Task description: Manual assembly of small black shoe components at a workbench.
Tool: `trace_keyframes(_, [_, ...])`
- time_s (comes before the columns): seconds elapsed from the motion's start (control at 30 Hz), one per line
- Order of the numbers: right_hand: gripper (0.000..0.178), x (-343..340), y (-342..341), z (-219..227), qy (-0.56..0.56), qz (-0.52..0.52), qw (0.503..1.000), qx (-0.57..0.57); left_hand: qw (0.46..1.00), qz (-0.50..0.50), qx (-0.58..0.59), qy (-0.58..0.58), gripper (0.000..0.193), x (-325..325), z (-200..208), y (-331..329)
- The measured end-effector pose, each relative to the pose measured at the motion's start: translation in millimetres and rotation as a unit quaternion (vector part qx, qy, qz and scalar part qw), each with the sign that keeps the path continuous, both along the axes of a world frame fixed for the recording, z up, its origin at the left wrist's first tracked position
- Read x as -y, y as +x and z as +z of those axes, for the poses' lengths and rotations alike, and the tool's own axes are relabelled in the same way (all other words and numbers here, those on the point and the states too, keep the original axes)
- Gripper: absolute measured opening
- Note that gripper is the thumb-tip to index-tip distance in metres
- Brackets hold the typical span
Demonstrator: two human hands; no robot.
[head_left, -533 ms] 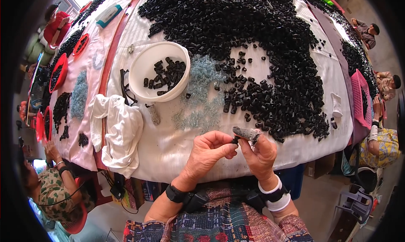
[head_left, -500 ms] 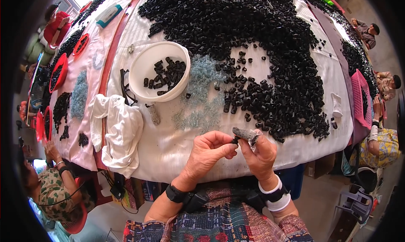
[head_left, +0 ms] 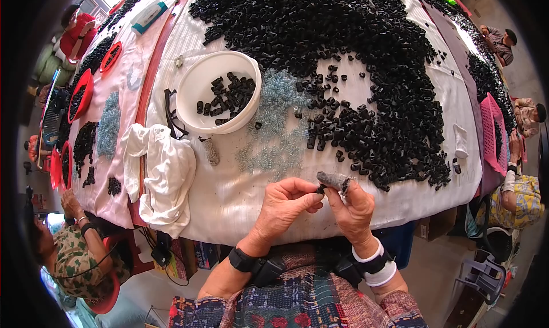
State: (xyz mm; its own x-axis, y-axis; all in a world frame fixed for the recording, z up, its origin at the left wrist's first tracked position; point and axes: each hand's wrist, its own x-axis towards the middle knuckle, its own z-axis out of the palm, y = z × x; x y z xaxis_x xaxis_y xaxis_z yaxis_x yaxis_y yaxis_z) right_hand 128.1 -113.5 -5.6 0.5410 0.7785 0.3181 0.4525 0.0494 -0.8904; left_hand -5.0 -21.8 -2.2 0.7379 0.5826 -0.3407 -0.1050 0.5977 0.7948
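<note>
My left hand [head_left: 284, 207] and my right hand [head_left: 354, 209] meet just over the near edge of the white-covered table [head_left: 229, 202]. The left fingertips pinch a small black plastic piece [head_left: 321, 188]. The right thumb and fingers, covered in grey finger wraps, hold a small grey thing [head_left: 335, 180] against that piece. A huge heap of black plastic pieces [head_left: 343, 53] spreads over the table beyond. A patch of small pale blue springs [head_left: 274, 128] lies in front of my hands. A white bowl [head_left: 194, 93] with some black pieces stands to the left.
A crumpled white cloth [head_left: 163, 173] lies at the left near edge. Red bowls [head_left: 80, 96] and more black pieces sit on the pink-covered table to the left, where other people sit. A pink basket [head_left: 490, 133] is at the right edge beside another seated person.
</note>
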Motion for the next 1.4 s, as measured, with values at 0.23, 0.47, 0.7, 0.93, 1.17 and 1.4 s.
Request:
trace_keyframes(0.23, [0.015,-2,3,2,-0.008,0.008,1.000,-0.008,1.000,0.000,0.004,0.010,0.016,-1,-5,2])
trace_keyframes(0.47, [0.014,-4,3,1,-0.006,0.013,1.000,-0.021,1.000,-0.004,-0.004,0.006,0.016,-1,-4,3])
trace_keyframes(0.7, [0.017,-5,2,4,-0.029,0.032,0.984,-0.173,1.000,0.000,-0.008,0.008,0.015,0,-2,5])
trace_keyframes(0.93, [0.020,-8,1,9,-0.027,0.049,0.954,-0.295,1.000,-0.001,-0.005,0.018,0.013,-2,-5,4])
trace_keyframes(1.17, [0.023,-8,-1,5,-0.026,0.020,0.950,-0.310,1.000,0.000,-0.017,0.018,0.013,-2,-2,6])
trace_keyframes(1.4, [0.017,-8,-9,-5,0.012,-0.081,0.993,-0.087,1.000,0.004,-0.028,0.009,0.015,-2,0,6])
